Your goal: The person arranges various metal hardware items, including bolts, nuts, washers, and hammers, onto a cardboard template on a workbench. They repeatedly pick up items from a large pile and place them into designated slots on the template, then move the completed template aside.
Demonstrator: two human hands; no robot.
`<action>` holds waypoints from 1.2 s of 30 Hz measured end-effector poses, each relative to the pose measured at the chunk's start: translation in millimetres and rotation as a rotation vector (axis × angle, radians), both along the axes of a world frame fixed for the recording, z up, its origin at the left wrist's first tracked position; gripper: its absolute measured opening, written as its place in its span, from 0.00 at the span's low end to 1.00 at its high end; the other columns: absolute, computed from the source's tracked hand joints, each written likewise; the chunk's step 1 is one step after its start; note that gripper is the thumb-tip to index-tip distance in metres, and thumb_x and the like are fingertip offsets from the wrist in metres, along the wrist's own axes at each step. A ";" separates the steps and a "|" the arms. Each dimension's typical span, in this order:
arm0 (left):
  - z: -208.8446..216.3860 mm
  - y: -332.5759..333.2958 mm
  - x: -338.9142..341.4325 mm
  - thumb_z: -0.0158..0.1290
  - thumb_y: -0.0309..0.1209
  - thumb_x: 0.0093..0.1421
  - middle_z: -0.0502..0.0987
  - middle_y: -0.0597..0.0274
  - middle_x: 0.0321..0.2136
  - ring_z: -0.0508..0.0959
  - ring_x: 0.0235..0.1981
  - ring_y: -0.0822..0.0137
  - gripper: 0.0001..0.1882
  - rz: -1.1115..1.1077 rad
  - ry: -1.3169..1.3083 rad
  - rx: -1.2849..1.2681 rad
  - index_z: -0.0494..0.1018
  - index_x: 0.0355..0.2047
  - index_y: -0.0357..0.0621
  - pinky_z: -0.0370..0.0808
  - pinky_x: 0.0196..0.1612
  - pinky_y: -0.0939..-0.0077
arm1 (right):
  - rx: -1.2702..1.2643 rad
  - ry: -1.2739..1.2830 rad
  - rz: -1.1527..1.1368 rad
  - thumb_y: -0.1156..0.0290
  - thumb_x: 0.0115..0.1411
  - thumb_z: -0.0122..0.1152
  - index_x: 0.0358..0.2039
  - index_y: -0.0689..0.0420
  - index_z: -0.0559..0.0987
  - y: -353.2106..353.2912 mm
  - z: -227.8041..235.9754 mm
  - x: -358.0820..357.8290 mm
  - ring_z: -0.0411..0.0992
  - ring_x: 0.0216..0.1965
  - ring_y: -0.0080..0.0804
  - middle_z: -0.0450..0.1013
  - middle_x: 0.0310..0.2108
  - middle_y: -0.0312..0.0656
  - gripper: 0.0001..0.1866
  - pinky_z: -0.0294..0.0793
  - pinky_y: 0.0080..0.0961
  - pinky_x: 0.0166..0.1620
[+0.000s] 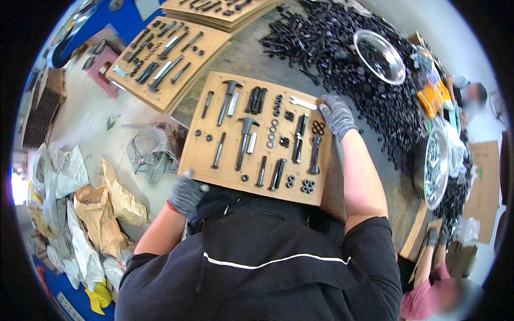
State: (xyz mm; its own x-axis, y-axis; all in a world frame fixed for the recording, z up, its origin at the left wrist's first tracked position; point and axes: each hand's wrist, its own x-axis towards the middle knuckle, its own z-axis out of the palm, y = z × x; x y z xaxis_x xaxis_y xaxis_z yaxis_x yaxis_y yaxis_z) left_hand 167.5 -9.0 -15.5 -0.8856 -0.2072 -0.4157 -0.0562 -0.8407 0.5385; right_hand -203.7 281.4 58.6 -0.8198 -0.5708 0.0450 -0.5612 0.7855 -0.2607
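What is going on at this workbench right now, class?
A person in grey work gloves leans over a cardboard sheet laid out with black bolts, nuts and washers. The right hand rests on the sheet's far right corner; the left hand is at its near left corner, pinching a small pale part. A heap of black bolts and a metal bowl lie beyond. More filled sheets sit to the left.

Crumpled brown paper bags (110,206) and white plastic sacks (64,176) are lying on the floor at left; an orange packet (432,99) is sitting far right.
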 end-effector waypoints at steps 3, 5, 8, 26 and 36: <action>-0.3 24.7 -2.4 0.56 0.38 0.60 0.73 0.58 0.49 0.77 0.43 0.67 0.27 -0.204 0.034 -0.849 0.63 0.57 0.42 0.80 0.34 0.77 | 0.026 -0.106 -0.062 0.60 0.59 0.57 0.44 0.53 0.79 -13.4 -7.3 -25.6 0.73 0.48 0.44 0.75 0.45 0.51 0.16 0.70 0.37 0.53; 21.8 44.0 -9.4 0.57 0.37 0.60 0.74 0.59 0.47 0.78 0.42 0.67 0.27 -0.152 0.050 -0.574 0.63 0.57 0.41 0.79 0.35 0.78 | -0.005 -0.211 -0.073 0.60 0.58 0.59 0.42 0.54 0.80 -18.5 -9.8 -30.3 0.75 0.44 0.44 0.76 0.41 0.51 0.15 0.72 0.36 0.50; 35.6 49.0 -14.3 0.58 0.36 0.59 0.75 0.59 0.45 0.78 0.39 0.69 0.27 -0.126 0.032 -0.298 0.64 0.56 0.40 0.79 0.34 0.80 | -0.072 -0.340 -0.121 0.61 0.56 0.62 0.36 0.57 0.81 -16.6 -7.5 -31.9 0.76 0.33 0.39 0.77 0.30 0.49 0.13 0.74 0.33 0.41; 135.5 -31.9 -39.0 0.62 0.33 0.54 0.76 0.56 0.45 0.80 0.39 0.66 0.32 -0.034 0.201 -0.191 0.63 0.57 0.40 0.83 0.28 0.79 | -0.341 -0.338 -0.252 0.72 0.57 0.61 0.31 0.60 0.80 -51.5 133.5 -21.2 0.69 0.23 0.22 0.75 0.24 0.38 0.05 0.72 0.23 0.29; 117.0 -188.3 -84.3 0.60 0.37 0.55 0.75 0.62 0.48 0.77 0.39 0.75 0.33 0.290 0.198 -0.491 0.63 0.59 0.41 0.75 0.28 0.89 | -0.438 -0.316 -0.121 0.67 0.56 0.63 0.29 0.62 0.80 -224.8 100.5 -61.7 0.71 0.21 0.26 0.75 0.21 0.40 0.09 0.71 0.26 0.27</action>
State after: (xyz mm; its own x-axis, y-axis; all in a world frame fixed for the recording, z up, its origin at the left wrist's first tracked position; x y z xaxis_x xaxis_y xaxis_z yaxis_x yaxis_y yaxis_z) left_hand 83.2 -197.4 101.5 -0.8151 -0.5777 -0.0436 0.2789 -0.4572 0.8445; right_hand -265.4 56.6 159.1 -0.8904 -0.4551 -0.0021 -0.3151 0.6197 -0.7188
